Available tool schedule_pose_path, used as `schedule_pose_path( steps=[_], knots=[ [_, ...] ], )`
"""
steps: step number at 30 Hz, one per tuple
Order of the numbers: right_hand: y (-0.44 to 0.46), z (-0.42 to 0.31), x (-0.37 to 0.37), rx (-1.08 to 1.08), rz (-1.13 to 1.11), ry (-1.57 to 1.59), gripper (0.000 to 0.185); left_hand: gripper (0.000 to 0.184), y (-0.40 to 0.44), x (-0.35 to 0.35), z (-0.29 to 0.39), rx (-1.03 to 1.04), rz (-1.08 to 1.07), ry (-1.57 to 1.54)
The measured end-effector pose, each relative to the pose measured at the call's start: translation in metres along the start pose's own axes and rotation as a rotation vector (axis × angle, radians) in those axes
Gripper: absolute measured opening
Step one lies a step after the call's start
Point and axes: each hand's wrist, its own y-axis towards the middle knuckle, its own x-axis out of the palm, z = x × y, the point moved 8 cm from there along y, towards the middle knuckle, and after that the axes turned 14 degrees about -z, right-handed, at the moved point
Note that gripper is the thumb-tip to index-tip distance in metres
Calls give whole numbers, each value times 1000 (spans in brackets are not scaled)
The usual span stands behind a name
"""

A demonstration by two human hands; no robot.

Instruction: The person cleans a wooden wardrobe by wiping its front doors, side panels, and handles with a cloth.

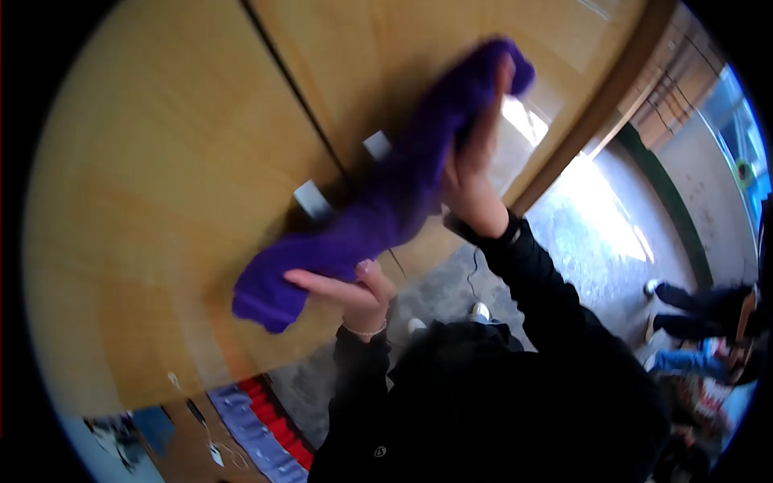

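A long purple cloth (362, 221) is stretched slantwise between my two hands, in front of a light wooden surface (161, 177). At its lower left end, my left hand (346, 294) grips it with the thumb side showing. Near the upper right end, my right hand (477, 165) holds the cloth with fingers pressed along it. Two small white blocks (312, 200) (377, 146) stick out from the wooden surface beside a dark seam, just above the cloth. Both hands are slightly blurred.
Grey floor (596, 217) shows at the right, with people's legs (700, 310) at the far right. Purple and red fabric (258, 427) lies at the lower left beside a white cable (216, 452). A dark cord hangs near my shoes (480, 311).
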Motion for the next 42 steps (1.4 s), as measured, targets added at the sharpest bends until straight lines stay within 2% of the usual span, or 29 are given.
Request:
schedule_pose_path(
  steps=[1, 2, 4, 5, 7, 16, 17, 19, 21, 22, 23, 24, 25, 26, 28, 29, 30, 31, 32, 33, 35, 36, 37, 39, 41, 42],
  knots=[
    [23, -12, -2, -88, 16, -97, 67, 70, 13, -2, 6, -7, 19, 127],
    [39, -12, 1, -87, 27, -174, 65, 70, 26, 1, 11, 12, -1, 78],
    [49, -9, 7, -104, 49, -246, 61, 65, 46, 24, 7, -142, -240, 429],
    [46, -4, 7, -124, 60, -238, 60, 64, 35, 32, -1, -67, -132, 426],
    [38, 11, 6, -96, 39, -240, 57, 64, 24, 41, -7, -45, -112, 328],
    [-57, 75, 14, -56, -143, -287, 53, 62, -90, 93, -58, -77, -236, 201],
    [-70, 76, 22, -64, -183, -274, 51, 62, -97, 90, -61, -87, -218, 235],
    [-99, 91, 40, -95, -217, -261, 48, 63, -116, 95, -66, -47, -132, 105],
    [-122, 111, 54, -120, -212, -263, 49, 66, -161, 92, -106, -144, 106, 46],
    [-136, 120, 66, -91, -331, -269, 51, 70, -128, 95, -74, -175, 43, 174],
    [-154, 124, 72, -75, -348, -269, 51, 59, -126, 84, -81, -317, 275, 13],
    [-179, 147, 89, 67, -529, -113, 51, 55, -122, 82, -76, -355, 267, 130],
    [-177, 142, 82, 6, -473, -74, 51, 47, -127, 81, -77, -371, 325, 71],
    [-181, 141, 84, -27, -493, -52, 53, 45, -140, 78, -89, -563, 305, -46],
    [-194, 140, 90, -75, -576, 78, 53, 39, -151, 63, -92, -739, 218, 174],
    [-200, 136, 99, -89, -592, 110, 54, 37, -151, 54, -93, -742, 199, 179],
    [-209, 117, 83, -130, -623, 201, 54, 40, -184, 47, -78, -803, 94, 267],
    [-212, 111, 79, -137, -636, 217, 54, 33, -201, 54, -79, -953, -11, 175],
    [-216, 103, 75, -137, -642, 220, 54, 30, -209, 63, -64, -1023, -203, 494],
    [-222, 80, 68, -156, -654, 270, 54, 29, -234, 63, -50, -1035, -225, 480],
    [-239, 56, 56, 154, -988, 495, 50, 27, -254, 60, 12, -967, -286, 484],
    [-259, 56, 47, 274, -1084, 515, 48, 26, -254, 61, 43, -902, -336, 497],
    [-261, 71, 45, 263, -1099, 543, 48, 26, -251, 73, 51, -920, -324, 523],
    [-286, 73, 21, 428, -1041, 639, 45, 25, -279, 62, 78, -1038, -363, 475],
    [-326, 76, 5, 508, -1153, 714, 42, 26, -288, 32, 100, -1114, -325, 494],
    [-341, 71, -3, 476, -1226, 657, 42, 26, -295, 12, 107, -1172, -292, 501]
  ],
)
